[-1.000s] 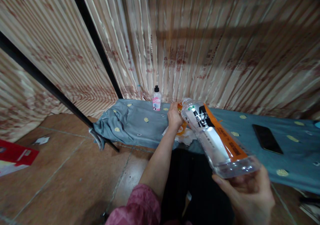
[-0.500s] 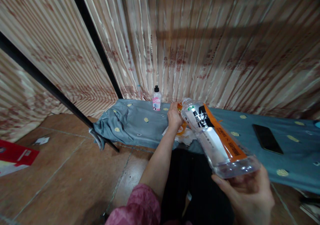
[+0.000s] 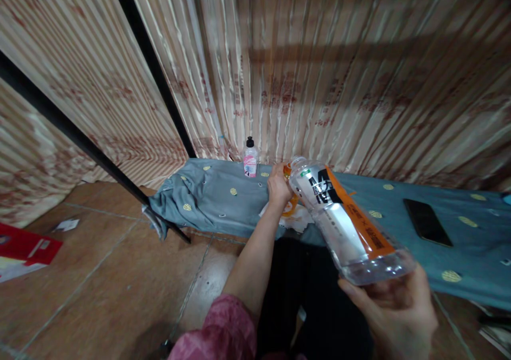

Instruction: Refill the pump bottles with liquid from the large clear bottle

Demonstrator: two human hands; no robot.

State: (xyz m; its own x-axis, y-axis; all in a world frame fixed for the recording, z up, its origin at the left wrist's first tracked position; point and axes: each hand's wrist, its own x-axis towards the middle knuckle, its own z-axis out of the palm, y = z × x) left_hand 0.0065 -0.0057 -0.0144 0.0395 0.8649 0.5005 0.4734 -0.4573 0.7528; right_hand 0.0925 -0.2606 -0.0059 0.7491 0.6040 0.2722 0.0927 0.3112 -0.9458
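My right hand (image 3: 403,307) grips the base of a clear plastic drink bottle (image 3: 345,221) with a silver and orange label. It is tilted, its uncapped neck pointing up and left. Beside that neck, my left hand (image 3: 278,185) is closed around an orange see-through container (image 3: 290,207), mostly hidden by the hand and bottle. Whether the bottle's mouth touches the container, I cannot tell. A crumpled white tissue (image 3: 302,223) lies under the container on the cloth-covered bench (image 3: 215,200).
A small clear bottle with pink label and black cap (image 3: 250,160) stands near the curtain (image 3: 287,72). A dark phone (image 3: 427,222) lies on the bench at right. Black poles (image 3: 154,72) rise at left. On the tiled floor is a red box (image 3: 30,248).
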